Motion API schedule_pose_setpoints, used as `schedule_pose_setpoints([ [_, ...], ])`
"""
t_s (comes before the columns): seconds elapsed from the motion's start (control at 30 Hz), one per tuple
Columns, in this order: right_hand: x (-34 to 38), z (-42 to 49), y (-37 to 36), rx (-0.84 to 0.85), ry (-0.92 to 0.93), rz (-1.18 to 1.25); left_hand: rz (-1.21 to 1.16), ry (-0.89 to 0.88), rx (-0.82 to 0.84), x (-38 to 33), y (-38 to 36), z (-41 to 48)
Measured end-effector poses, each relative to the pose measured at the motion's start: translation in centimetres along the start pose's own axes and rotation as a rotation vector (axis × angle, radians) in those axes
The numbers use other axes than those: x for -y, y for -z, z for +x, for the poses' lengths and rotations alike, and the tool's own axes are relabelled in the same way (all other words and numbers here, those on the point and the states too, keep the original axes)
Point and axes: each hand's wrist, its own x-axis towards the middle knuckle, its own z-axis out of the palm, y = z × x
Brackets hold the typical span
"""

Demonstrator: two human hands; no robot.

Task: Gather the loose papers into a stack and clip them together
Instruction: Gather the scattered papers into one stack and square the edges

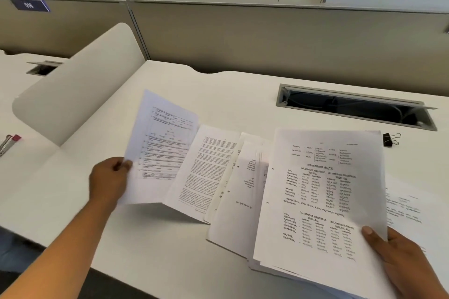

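Gathering stage, judged partly done; left hand (109,177) pinched on the edge of a lifted sheet (160,143); right hand (398,255) clamped, thumb on top, on the near corner of the stack (320,196); loose papers (206,172) fanned between them on the desk (170,250). Advised: lay sheet onto stack; sweep in the rest; square edges before clipping. Binder clip (390,139) lying just beyond the stack's far corner.
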Motion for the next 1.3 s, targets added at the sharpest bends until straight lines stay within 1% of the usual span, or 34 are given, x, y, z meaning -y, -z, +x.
schedule_pose_setpoints([
  [0.1, -0.6, 0.3, -0.1, -0.026, 0.004, 0.039, -0.011, -0.02, -0.09, -0.6, 2.7, 0.2],
  [0.2, -1.3, 0.4, -0.3, -0.008, -0.017, 0.106, -0.06, -0.038, -0.16, -1.8, 4.7, -0.1],
  [0.3, -1.5, 0.6, -0.5, 0.012, -0.05, 0.197, -0.154, -0.053, -0.163, -3.2, 5.4, -0.6],
  [0.4, -1.5, 0.8, -1.1, 0.042, -0.063, 0.23, -0.286, -0.074, -0.146, -5.0, 5.5, -2.0],
  [0.53, -1.6, 1.1, -1.4, 0.049, -0.068, 0.229, -0.438, -0.062, -0.04, -8.4, 4.0, -5.0],
  [0.67, -1.7, 1.5, -1.3, 0.053, -0.067, 0.228, -0.561, -0.064, 0.005, -11.2, 2.5, -8.1],
  [0.77, -1.7, 1.7, -1.3, 0.047, -0.045, 0.226, -0.608, -0.045, 0.141, -12.6, 1.2, -10.9],
  [0.97, -1.4, 1.5, -1.4, 0.067, -0.021, 0.253, -0.602, 0.027, 0.452, -14.0, -2.5, -16.6],
  [1.07, -0.7, 1.2, -1.6, 0.106, 0.007, 0.217, -0.568, 0.046, 0.57, -14.2, -4.3, -18.6],
  [1.17, 0.2, 0.6, -1.6, 0.127, 0.028, 0.226, -0.503, 0.032, 0.629, -14.3, -5.8, -19.9],
  [1.3, 0.9, 0.4, -1.5, 0.166, 0.024, 0.272, -0.446, 0.047, 0.628, -14.4, -6.8, -20.5],
])
